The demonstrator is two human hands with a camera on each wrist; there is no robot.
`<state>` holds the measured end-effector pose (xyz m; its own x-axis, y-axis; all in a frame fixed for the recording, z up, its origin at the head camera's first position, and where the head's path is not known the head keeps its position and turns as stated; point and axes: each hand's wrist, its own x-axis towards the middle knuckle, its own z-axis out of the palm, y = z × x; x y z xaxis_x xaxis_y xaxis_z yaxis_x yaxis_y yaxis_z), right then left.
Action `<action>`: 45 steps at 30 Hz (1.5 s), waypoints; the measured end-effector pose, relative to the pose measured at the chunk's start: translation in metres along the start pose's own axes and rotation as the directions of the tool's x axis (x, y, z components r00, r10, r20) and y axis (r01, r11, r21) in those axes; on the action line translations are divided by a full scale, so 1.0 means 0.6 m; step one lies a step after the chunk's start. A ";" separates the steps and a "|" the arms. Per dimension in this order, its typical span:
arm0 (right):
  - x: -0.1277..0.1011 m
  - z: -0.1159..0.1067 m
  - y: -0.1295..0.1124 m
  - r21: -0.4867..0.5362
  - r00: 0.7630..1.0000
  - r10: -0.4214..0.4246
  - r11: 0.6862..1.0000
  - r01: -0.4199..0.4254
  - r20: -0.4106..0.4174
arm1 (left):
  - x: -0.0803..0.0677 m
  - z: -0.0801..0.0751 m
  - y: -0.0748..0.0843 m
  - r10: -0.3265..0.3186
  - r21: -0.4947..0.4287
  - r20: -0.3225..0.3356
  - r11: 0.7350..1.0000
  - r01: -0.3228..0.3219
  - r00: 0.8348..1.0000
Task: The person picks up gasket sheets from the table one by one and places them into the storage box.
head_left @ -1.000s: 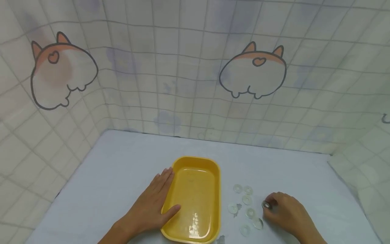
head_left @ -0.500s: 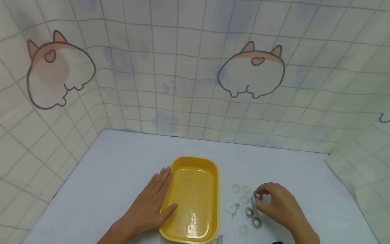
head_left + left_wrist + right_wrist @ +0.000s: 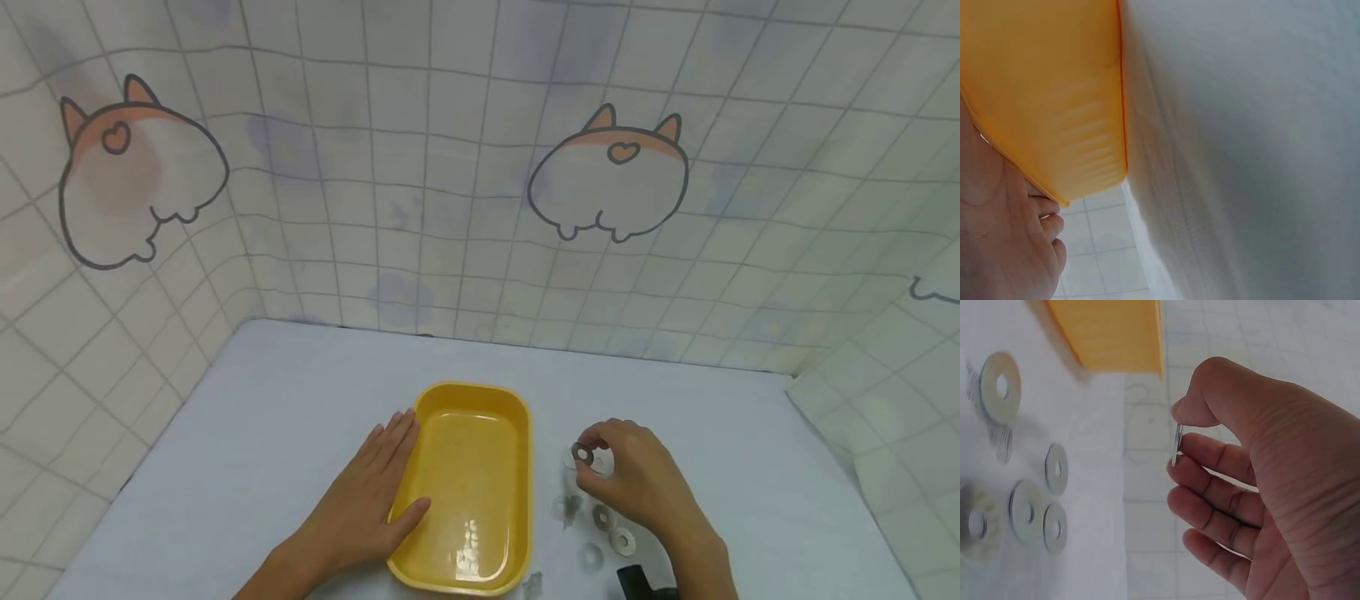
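In the head view my left hand (image 3: 352,512) lies along the left side of a yellow plastic tray (image 3: 468,467), fingers straight and thumb over the rim. The left wrist view has the palm and fingertips against the tray's outer wall (image 3: 1054,94). My right hand (image 3: 637,479) pinches a metal washer (image 3: 575,452) between thumb and fingers, raised over the table to the right of the tray. Seen edge-on in the right wrist view, that washer (image 3: 1177,445) is a thin strip. Below it, several similar washers (image 3: 1017,515) lie flat on the white cloth, some overlapping.
A white cloth (image 3: 322,375) covers the table. Grey patches (image 3: 533,586) mark it between tray and washers. Tile-patterned curtain walls (image 3: 465,208) with cartoon animal prints enclose the back and sides. A black object (image 3: 636,582) shows by my right wrist.
My right hand has lifted the pinched washer and carried it left and away from me, toward the tray. The left hand keeps its place on the tray; the head view shifted slightly.
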<state>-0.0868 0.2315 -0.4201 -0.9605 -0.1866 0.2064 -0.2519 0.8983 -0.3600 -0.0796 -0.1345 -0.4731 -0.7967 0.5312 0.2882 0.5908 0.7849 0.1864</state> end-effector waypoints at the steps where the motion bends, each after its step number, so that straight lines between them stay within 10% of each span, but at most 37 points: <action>1: 0.001 0.001 -0.003 0.001 1.000 -0.008 1.000 0.008 -0.006 | 0.000 0.001 0.000 0.002 0.003 -0.002 1.000 -0.002 1.000; 45: 0.055 0.011 -0.101 0.040 0.964 -0.262 0.965 0.260 0.049 | 0.003 0.000 0.001 -0.032 -0.072 0.037 0.997 0.035 0.999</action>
<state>-0.1040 0.1684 -0.3977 -0.8658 -0.4343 0.2485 -0.4972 0.8025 -0.3297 -0.0807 -0.1331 -0.4728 -0.8196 0.5171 0.2467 0.5702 0.7780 0.2638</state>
